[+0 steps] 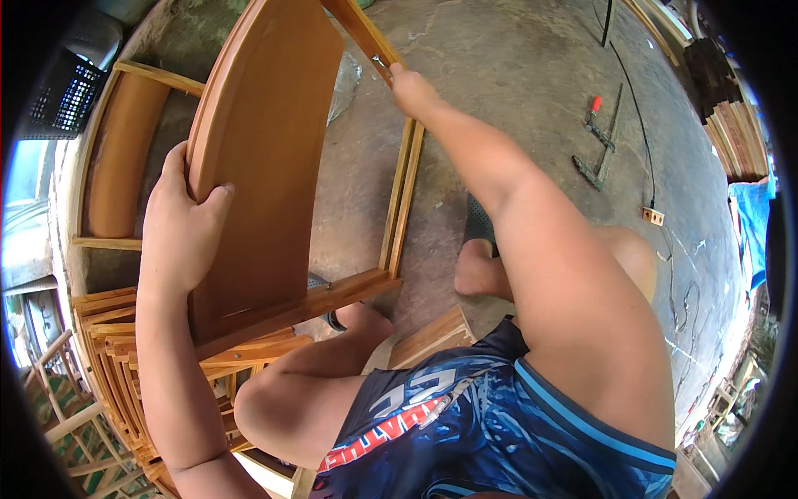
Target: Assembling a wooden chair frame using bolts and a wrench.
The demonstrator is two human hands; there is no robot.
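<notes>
My left hand (184,220) is closed round the left edge of a broad brown wooden panel (278,158), its thumb on the face. The panel stands tilted within a wooden frame, whose near rail (353,289) crosses above my left knee. At the far right corner, my right hand (413,93) is closed on a wooden rail (359,32); most of its fingers are hidden. A small shiny metal piece (380,61) sticks out from the rail just beyond my thumb. Whether that hand touches it, I cannot tell.
A red-handled clamp (600,137) and a cable with a socket block (652,216) lie on the concrete floor to the right. Stacked wooden frames (108,333) stand at left, below another framed piece (129,154). A short board (432,337) lies between my legs.
</notes>
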